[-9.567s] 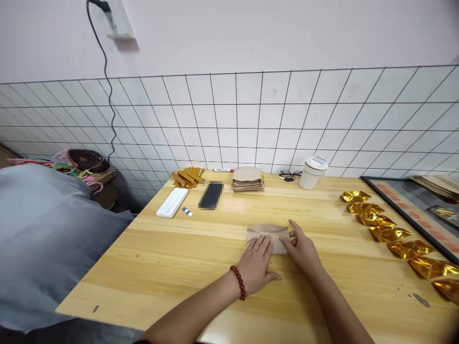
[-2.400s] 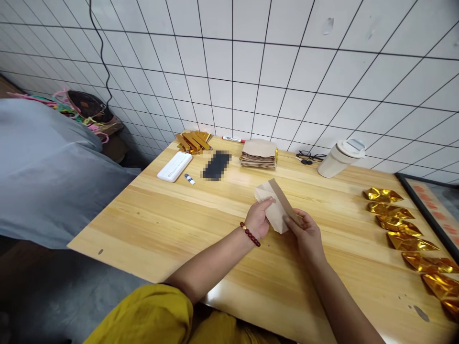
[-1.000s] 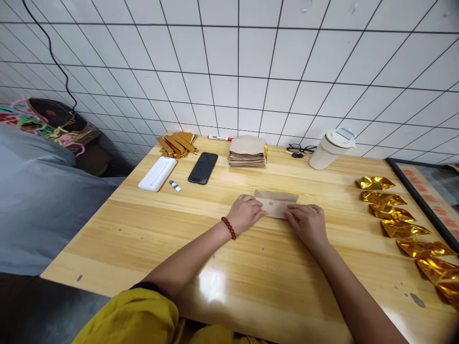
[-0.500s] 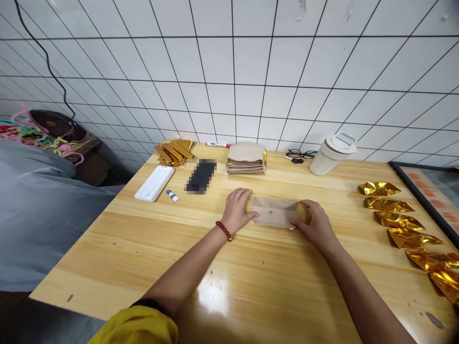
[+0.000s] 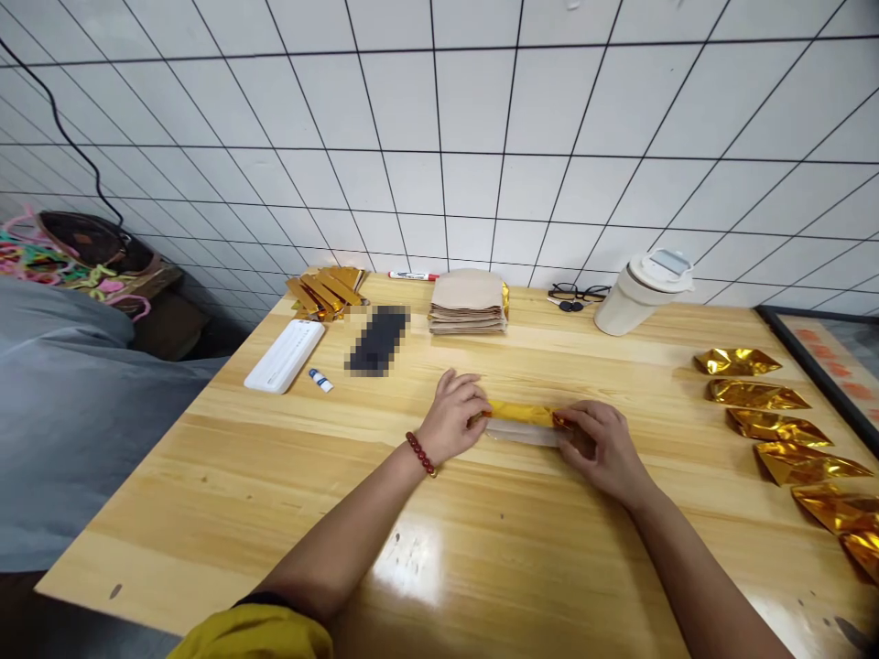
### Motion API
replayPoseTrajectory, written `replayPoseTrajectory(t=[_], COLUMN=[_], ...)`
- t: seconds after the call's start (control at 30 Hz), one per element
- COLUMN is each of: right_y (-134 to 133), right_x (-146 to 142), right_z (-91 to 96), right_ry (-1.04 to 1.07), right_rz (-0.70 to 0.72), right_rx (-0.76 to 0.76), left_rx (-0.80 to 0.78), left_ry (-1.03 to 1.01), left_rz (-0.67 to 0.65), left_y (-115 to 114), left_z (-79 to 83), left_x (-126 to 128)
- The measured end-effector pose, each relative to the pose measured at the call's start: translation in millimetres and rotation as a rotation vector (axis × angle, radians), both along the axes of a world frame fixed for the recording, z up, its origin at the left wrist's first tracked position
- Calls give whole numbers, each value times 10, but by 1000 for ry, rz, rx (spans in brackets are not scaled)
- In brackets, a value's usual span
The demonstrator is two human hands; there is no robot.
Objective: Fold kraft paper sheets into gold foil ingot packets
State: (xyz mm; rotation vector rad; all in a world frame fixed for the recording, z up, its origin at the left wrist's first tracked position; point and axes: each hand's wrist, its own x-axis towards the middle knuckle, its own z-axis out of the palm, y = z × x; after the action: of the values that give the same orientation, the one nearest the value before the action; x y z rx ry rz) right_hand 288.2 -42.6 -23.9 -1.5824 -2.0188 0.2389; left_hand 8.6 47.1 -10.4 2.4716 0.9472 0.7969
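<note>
The left hand [image 5: 450, 418] curls its fingers over the left end of the sheet [image 5: 523, 432]; the thumb is largely hidden. The right hand [image 5: 608, 450] pinches the right end between thumb and fingers, palm arched. The sheet lies crosswise on the tabletop [image 5: 275, 467], directly in front of the person, with a gold band along its far side and a brown band along its near side.

Toward the person, bare wood extends from the sheet to the near edge. The stack [image 5: 468, 291] stands beyond the sheet, apart from both hands. To the right, gold packets [image 5: 759, 395] form a row beside the black frame [image 5: 819, 368]. To the left are the phone [image 5: 377, 341], the power bank [image 5: 285, 357] and a small tube [image 5: 320, 380].

Along the rear edge, left to right: gold strips [image 5: 326, 291], marker [image 5: 412, 275], stack, glasses [image 5: 582, 293], lidded cup [image 5: 626, 300]. The wood has scattered dark marks and a glare spot. A tiled wall [image 5: 473, 101] rises behind; grey cloth [image 5: 69, 403] lies beyond the left edge.
</note>
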Motion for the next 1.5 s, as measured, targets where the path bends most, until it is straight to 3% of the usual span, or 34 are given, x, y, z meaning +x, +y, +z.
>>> replayPoseTrajectory(t=[0.23,0.4,0.57,0.67,0.77,0.9,1.03,1.1,1.2,1.3,1.5], right_y=[77,102,139,145,110,49,12,-20,-90,-127,-104], right_x=[-41,-21,-35,-92,-218,-527,-964,-1141,-1221,-1105,-970], right_z=[-101,-194,-177,-99,47,270,333,272,130,23,-12], right_ry=[-5,13,159,379,703,1032,1282,1325,1283,1089,413], right_rz=[-129,-174,-167,-145,-152,-248,-323,-324,-242,-143,77], right_rx=[49,64,64,-11,-123,-73,13,11,-81,-117,246], left_rx=[42,-8,-130,-265,-592,-914,-1147,-1173,-1232,-1319,-1420], left_ry=[93,105,26,-184,-538,-1081,-1273,-1349,-1409,-1405,-1320], left_rz=[23,98,70,56,76,171,14,52,132,151,64], left_y=[-28,12,33,54,47,-146,-487,-576,-539,-408,-339], left_z=[30,-12,-47,-74,-26,163,282,291,276,228,28], left_x=[57,103,90,80,72,164,453,587,616,447,196])
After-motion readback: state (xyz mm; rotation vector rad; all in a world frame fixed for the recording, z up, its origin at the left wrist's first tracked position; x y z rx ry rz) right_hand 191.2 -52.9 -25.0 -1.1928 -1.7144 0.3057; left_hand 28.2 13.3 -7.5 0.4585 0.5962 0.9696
